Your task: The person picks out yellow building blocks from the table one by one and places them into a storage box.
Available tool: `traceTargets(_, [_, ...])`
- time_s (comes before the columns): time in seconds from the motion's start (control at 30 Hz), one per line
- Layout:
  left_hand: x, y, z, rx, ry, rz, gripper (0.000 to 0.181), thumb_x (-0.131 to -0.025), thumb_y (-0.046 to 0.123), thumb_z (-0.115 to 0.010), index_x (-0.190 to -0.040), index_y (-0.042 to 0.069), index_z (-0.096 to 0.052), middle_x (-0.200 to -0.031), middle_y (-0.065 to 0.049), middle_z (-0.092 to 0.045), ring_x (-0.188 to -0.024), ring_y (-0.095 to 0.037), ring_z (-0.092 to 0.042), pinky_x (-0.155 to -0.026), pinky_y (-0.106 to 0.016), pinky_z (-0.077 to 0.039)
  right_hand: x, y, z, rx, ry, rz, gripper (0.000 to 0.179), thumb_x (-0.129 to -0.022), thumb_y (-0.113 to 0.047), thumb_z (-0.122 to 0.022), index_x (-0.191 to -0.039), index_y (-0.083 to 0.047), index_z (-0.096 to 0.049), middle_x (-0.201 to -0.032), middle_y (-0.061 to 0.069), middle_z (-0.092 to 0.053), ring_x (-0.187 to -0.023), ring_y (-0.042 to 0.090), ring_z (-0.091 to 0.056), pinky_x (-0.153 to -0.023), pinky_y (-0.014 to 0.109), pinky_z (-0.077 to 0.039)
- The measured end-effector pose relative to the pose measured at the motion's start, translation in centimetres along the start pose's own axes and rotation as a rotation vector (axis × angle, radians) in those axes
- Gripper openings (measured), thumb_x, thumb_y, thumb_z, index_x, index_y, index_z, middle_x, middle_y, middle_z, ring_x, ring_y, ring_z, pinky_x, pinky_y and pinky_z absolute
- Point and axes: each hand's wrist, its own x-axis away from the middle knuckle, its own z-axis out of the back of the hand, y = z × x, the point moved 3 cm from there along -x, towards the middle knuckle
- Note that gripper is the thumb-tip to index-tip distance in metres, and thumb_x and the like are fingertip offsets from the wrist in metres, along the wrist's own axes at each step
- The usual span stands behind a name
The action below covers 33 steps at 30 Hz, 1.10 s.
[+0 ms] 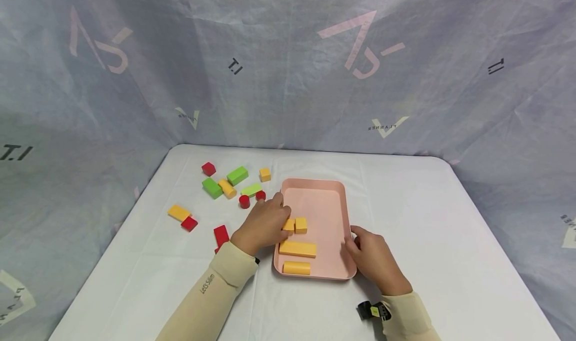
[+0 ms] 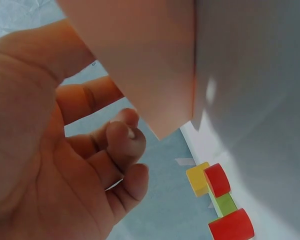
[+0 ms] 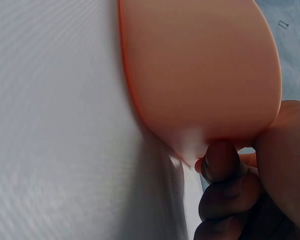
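Note:
A pink tray [image 1: 315,201] stands on the white table. Over its left wall reaches my left hand [image 1: 264,221], thumb and index finger on either side of a yellow cube block [image 1: 289,225]. In the left wrist view the tray wall [image 2: 140,60] hides those fingertips; the other fingers curl loosely outside. Beside that cube sits a second yellow cube [image 1: 301,225]. A long yellow block [image 1: 298,249] and a yellow cylinder [image 1: 297,268] lie nearer the tray's front. My right hand [image 1: 373,256] grips the right wall, thumb at the rim and curled fingers outside, as the right wrist view shows.
Left of the tray lie loose blocks: green blocks [image 1: 237,175], a yellow cylinder [image 1: 227,188], a yellow cube [image 1: 265,174], red cylinders [image 1: 244,201], a red cube [image 1: 208,169], a flat yellow block [image 1: 179,212] and red blocks [image 1: 221,235]. A patterned grey cloth [image 1: 288,96] hangs behind the table.

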Motion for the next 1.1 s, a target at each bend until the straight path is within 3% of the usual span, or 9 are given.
traceTargets(0.5, [0.11,0.40,-0.45,0.025,-0.008,-0.016,0.041,-0.083,0.041,-0.086,-0.114,0.017,-0.074,-0.117,-0.003,-0.051,-0.086,-0.015,-0.054,-0.081,-0.033,-0.047,-0.03,-0.07,-0.03,0.001,0.008,0.016,0.018,-0.101,-0.022,-0.060,-0.112,-0.013,-0.072,-0.055,-0.006,-0.047,-0.046,0.009,-0.041,-0.046,0.025,-0.033])
traceTargets(0.7, [0.06,0.76,-0.50,-0.006,-0.009,-0.025,0.043,-0.083,0.044,-0.086,-0.112,0.016,-0.073,-0.109,-0.002,-0.052,-0.084,-0.014,-0.053,-0.076,-0.032,-0.042,-0.07,-0.10,-0.03,0.006,0.011,0.020,0.017,-0.101,-0.021,-0.060,-0.111,-0.013,-0.071,-0.056,-0.006,-0.047,-0.047,0.009,-0.041,-0.046,0.025,-0.033])
traceTargets(0.93, [-0.14,0.72,-0.63,-0.018,-0.013,-0.044,0.041,-0.083,0.044,-0.086,-0.111,0.016,-0.075,-0.098,0.002,-0.052,-0.085,-0.013,-0.051,-0.078,-0.034,-0.042,0.04,-0.13,0.09,0.006,0.015,0.028,0.008,-0.101,-0.020,-0.061,-0.099,-0.016,-0.068,-0.054,-0.006,-0.043,-0.045,0.008,-0.037,-0.045,0.025,-0.031])
traceTargets(1.1, [-0.11,0.62,-0.61,-0.011,-0.014,-0.045,0.041,-0.082,0.045,-0.086,-0.110,0.017,-0.075,-0.096,0.003,-0.052,-0.084,-0.012,-0.051,-0.079,-0.035,-0.043,0.04,-0.08,0.08,0.006,0.010,0.016,0.010,-0.101,-0.021,-0.061,-0.102,-0.016,-0.069,-0.054,-0.006,-0.044,-0.045,0.008,-0.038,-0.045,0.025,-0.031])
